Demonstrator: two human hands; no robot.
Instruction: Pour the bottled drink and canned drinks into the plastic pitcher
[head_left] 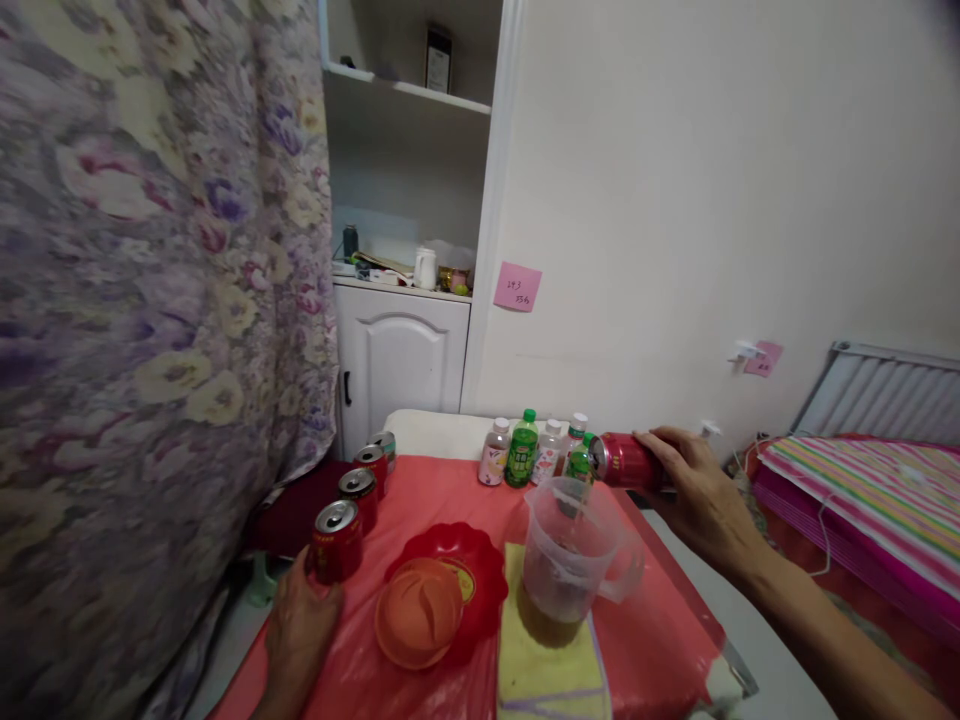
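Observation:
My right hand (686,490) is wrapped round a red drink can (626,460), tipped onto its side with its top pointing left. Below its mouth a thin stream falls into a clear plastic measuring jug (566,560) with some liquid at its bottom. The jug stands on a folded yellow cloth (551,670). At the left, my left hand (300,625) has its thumb and fingers around the lower part of an upright red can (337,545). Between the hands lies a red scalloped plate (487,600) with an orange lid-like round piece (420,610) on it.
Behind the held left can stand more cans (360,490) in a row along the table's left edge. Several bottles (523,450) stand at the back by the wall. A red cover (442,490) lies over the table. A floral curtain (165,300) hangs at the left.

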